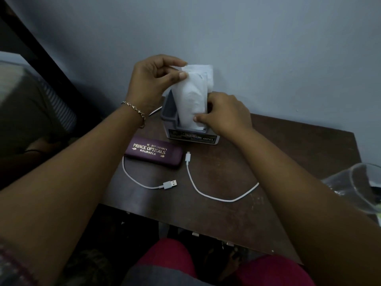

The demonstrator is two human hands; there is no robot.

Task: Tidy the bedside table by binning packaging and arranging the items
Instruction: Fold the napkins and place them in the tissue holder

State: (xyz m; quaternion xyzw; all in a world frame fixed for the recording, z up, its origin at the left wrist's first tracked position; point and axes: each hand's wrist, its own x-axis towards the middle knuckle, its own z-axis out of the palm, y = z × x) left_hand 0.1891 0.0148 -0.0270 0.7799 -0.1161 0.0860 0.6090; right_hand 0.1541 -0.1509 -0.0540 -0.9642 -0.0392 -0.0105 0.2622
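Observation:
A folded white tissue (190, 96) stands upright in a grey holder (171, 112) at the back of the dark wooden bedside table (278, 141). My left hand (153, 79) pinches the tissue's top left corner. My right hand (223, 112) grips its lower right side at the holder's rim. A maroon spectacle case (154, 153) marked "Prince Opticals" lies in front of the holder to the left. A white USB cable (208, 193) loops loosely over the table's middle, both plugs showing.
A clear plastic container (354, 188) sits at the table's right edge. The grey wall (268, 48) rises right behind the holder. A bed with a dark frame (41, 58) is to the left. My red-clothed knees (165, 261) are below the table's front edge.

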